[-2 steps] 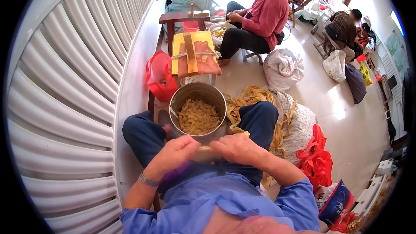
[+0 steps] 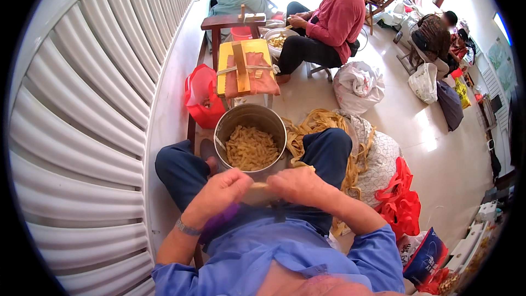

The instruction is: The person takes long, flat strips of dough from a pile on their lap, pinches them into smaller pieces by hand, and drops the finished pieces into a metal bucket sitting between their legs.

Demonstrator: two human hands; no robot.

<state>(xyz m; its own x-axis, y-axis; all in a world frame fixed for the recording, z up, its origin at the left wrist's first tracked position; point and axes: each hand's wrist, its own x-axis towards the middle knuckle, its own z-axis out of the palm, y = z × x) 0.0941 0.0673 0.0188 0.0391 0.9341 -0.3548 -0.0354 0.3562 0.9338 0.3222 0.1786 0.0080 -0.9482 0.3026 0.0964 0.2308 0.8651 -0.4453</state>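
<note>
A short pale yellow strip (image 2: 258, 185), rolled or twisted, spans the gap between my two hands above my lap. One end is pinched by my left hand (image 2: 227, 189), which has a metal watch at the wrist. The other end sits in the closed fingers of my right hand (image 2: 296, 185), and a bit of yellow strip pokes out past the far side of that hand. Just beyond them, a round metal pot (image 2: 220, 153) stands between my knees, partly filled with short yellow pieces (image 2: 253, 148). Long yellow strips (image 2: 316, 123) lie in a heap beyond my right knee.
A stool with a yellow top (image 2: 226, 55) stands behind the pot, a red bag (image 2: 200, 90) beside it. White radiator fins (image 2: 82, 148) line the left. At right are a patterned sack (image 2: 378, 148) and red bag (image 2: 397, 203). Ahead sits a person in pink (image 2: 339, 16).
My left hand has shifted very slightly up and toward the right hand. The strip stays between both hands, and the rest looks the same.
</note>
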